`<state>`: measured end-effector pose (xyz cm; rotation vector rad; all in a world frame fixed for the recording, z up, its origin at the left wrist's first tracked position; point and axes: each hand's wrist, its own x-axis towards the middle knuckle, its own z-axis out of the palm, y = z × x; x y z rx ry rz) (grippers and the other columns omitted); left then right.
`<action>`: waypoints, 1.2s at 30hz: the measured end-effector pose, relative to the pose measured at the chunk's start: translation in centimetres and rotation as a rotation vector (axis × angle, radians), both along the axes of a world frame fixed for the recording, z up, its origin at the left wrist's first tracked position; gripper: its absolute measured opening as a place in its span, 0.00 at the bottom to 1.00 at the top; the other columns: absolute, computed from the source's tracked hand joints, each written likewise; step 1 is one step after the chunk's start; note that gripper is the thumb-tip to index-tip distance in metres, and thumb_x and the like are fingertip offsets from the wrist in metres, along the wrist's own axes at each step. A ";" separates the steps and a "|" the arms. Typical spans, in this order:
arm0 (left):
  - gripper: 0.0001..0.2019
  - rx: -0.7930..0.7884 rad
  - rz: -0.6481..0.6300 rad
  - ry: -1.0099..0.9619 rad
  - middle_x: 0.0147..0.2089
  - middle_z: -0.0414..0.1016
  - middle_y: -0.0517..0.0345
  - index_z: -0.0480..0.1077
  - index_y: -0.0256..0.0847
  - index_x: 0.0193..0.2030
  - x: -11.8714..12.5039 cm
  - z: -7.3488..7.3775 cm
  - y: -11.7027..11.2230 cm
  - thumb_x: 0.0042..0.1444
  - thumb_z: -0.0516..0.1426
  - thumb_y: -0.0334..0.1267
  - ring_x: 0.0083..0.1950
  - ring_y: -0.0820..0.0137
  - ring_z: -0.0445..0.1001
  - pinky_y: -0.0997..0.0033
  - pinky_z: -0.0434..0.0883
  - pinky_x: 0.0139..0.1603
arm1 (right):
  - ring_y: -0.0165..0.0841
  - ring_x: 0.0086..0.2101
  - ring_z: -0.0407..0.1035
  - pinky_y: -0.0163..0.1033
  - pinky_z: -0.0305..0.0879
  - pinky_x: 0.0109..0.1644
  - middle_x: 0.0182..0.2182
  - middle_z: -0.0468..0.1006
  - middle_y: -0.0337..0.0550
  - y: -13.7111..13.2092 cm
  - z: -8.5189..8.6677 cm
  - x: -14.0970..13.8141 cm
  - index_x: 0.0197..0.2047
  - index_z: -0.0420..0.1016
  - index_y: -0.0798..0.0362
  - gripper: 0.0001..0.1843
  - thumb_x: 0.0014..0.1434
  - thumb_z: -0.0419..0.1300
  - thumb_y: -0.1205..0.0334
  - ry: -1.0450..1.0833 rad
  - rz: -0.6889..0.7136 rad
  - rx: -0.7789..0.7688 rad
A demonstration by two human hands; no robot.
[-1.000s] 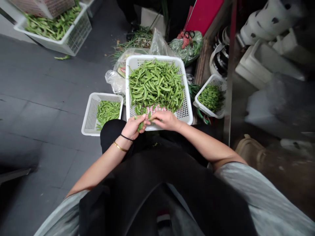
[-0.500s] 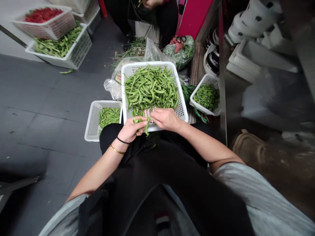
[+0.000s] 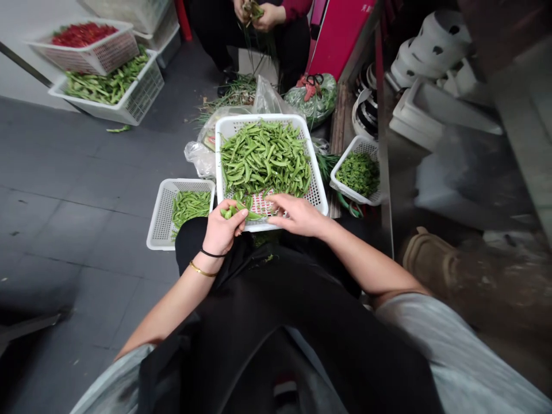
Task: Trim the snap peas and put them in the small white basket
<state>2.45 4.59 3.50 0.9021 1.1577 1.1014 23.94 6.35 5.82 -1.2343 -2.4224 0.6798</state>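
A large white basket [image 3: 319,195] heaped with green pea pods [image 3: 265,158] rests in front of my knees. My left hand [image 3: 222,230] is closed around a few pea pods [image 3: 230,211] at the basket's near left corner. My right hand [image 3: 295,214] lies over the basket's near edge, its fingers pinching at a pod among the pile. To the left on the floor sits a smaller white basket [image 3: 161,215] with a small pile of pods [image 3: 190,205]. To the right, another small basket [image 3: 349,192] holds green trimmings [image 3: 359,172].
Another person's hands [image 3: 259,12] work on greens at the top. White baskets with green beans [image 3: 107,86] and red chillies [image 3: 80,34] stand at the far left. Plastic bags [image 3: 202,152], a bagged bundle with scissors [image 3: 314,92], and white tubs [image 3: 431,109] lie around.
My left hand has drawn a little left and back with the pods in it. My right hand has reached further into the pile. The camera has tilted up, showing the other person's hands.
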 end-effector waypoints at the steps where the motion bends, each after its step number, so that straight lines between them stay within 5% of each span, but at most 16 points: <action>1: 0.11 0.039 0.000 0.067 0.18 0.64 0.67 0.66 0.40 0.33 0.0 0.3 0.0 0.47 0.64 0.39 0.15 0.78 0.58 0.79 0.55 0.14 | 0.33 0.36 0.69 0.36 0.61 0.39 0.39 0.76 0.46 0.1 -0.2 -0.7 0.48 0.71 0.54 0.16 0.62 0.54 0.55 -0.071 0.037 -0.007; 5: 0.12 0.343 -0.035 0.523 0.35 0.73 0.55 0.73 0.42 0.38 -0.7 1.6 0.3 0.46 0.64 0.38 0.35 0.67 0.72 0.74 0.67 0.30 | 0.33 0.32 0.68 0.35 0.56 0.34 0.33 0.76 0.47 0.8 -0.7 -2.1 0.37 0.73 0.56 0.12 0.64 0.49 0.64 -0.330 0.182 0.060; 7: 0.09 0.440 -0.212 0.694 0.37 0.74 0.53 0.74 0.42 0.34 -0.9 2.1 0.7 0.43 0.65 0.37 0.43 0.63 0.72 0.71 0.68 0.37 | 0.33 0.31 0.67 0.35 0.54 0.32 0.32 0.76 0.47 1.3 -0.4 -2.0 0.36 0.73 0.56 0.10 0.62 0.50 0.66 -0.362 0.266 0.119; 9: 0.06 0.445 -0.397 0.724 0.31 0.74 0.54 0.74 0.41 0.28 -0.6 2.2 1.2 0.43 0.65 0.36 0.38 0.64 0.72 0.70 0.67 0.37 | 0.32 0.30 0.66 0.35 0.54 0.32 0.31 0.76 0.46 1.8 0.1 -1.9 0.34 0.73 0.56 0.10 0.61 0.51 0.65 -0.313 0.306 0.155; 12: 0.07 0.327 -0.430 0.489 0.24 0.73 0.57 0.73 0.39 0.28 0.7 1.9 1.8 0.47 0.64 0.40 0.27 0.70 0.69 0.73 0.65 0.30 | 0.30 0.30 0.67 0.34 0.57 0.34 0.29 0.75 0.44 2.3 0.5 -2.3 0.33 0.73 0.56 0.14 0.64 0.50 0.61 -0.017 0.209 0.121; 16: 0.12 0.121 -0.001 0.011 0.23 0.72 0.61 0.68 0.41 0.32 1.4 1.1 2.6 0.50 0.62 0.46 0.19 0.76 0.65 0.76 0.60 0.19 | 0.27 0.31 0.68 0.31 0.60 0.37 0.31 0.76 0.42 2.8 -0.6 -2.7 0.36 0.74 0.57 0.16 0.65 0.48 0.59 0.379 -0.102 0.022; 18: 0.12 0.096 0.214 -0.082 0.24 0.73 0.61 0.64 0.41 0.30 0.5 0.5 3.2 0.49 0.62 0.44 0.19 0.75 0.67 0.78 0.60 0.18 | 0.27 0.30 0.68 0.31 0.59 0.37 0.30 0.76 0.41 3.4 -2.0 -1.8 0.35 0.74 0.57 0.16 0.64 0.49 0.59 0.336 -0.146 -0.040; 20: 0.11 0.058 0.292 -0.117 0.24 0.74 0.60 0.62 0.41 0.28 -1.2 0.0 3.9 0.49 0.61 0.41 0.20 0.74 0.69 0.78 0.60 0.17 | 0.28 0.30 0.68 0.32 0.59 0.36 0.29 0.77 0.41 4.5 -3.7 -0.5 0.35 0.76 0.57 0.11 0.61 0.54 0.62 0.110 -0.057 -0.152; 24: 0.09 -0.140 0.129 -0.217 0.25 0.76 0.56 0.65 0.39 0.33 -3.9 -1.0 4.4 0.43 0.60 0.32 0.21 0.71 0.71 0.76 0.64 0.17 | 0.33 0.33 0.70 0.33 0.57 0.33 0.36 0.80 0.44 7.1 -6.9 -0.6 0.44 0.78 0.50 0.18 0.50 0.60 0.71 -0.456 0.189 -0.273; 30: 0.10 -0.234 -0.015 -0.323 0.16 0.60 0.67 0.70 0.37 0.33 -3.9 -1.3 3.6 0.45 0.64 0.39 0.13 0.82 0.54 0.81 0.51 0.13 | 0.28 0.28 0.68 0.31 0.56 0.29 0.35 0.81 0.41 8.6 -10.6 -7.8 0.42 0.79 0.48 0.12 0.56 0.57 0.63 -0.335 0.432 -0.406; 33: 0.12 -0.234 -0.039 -0.252 0.16 0.60 0.67 0.70 0.35 0.30 -4.0 -1.3 3.2 0.44 0.66 0.39 0.14 0.82 0.56 0.81 0.51 0.13 | 0.27 0.27 0.67 0.32 0.55 0.30 0.33 0.80 0.43 8.7 -10.3 -8.0 0.39 0.80 0.53 0.11 0.58 0.56 0.63 -0.327 0.396 -0.394; 36: 0.14 -0.271 -0.058 -0.156 0.17 0.64 0.65 0.71 0.33 0.32 -3.5 -1.9 2.9 0.43 0.67 0.40 0.13 0.82 0.56 0.81 0.51 0.12 | 0.28 0.32 0.68 0.32 0.57 0.35 0.34 0.79 0.44 8.1 -7.9 -5.6 0.41 0.79 0.55 0.14 0.61 0.54 0.59 -0.224 0.321 -0.336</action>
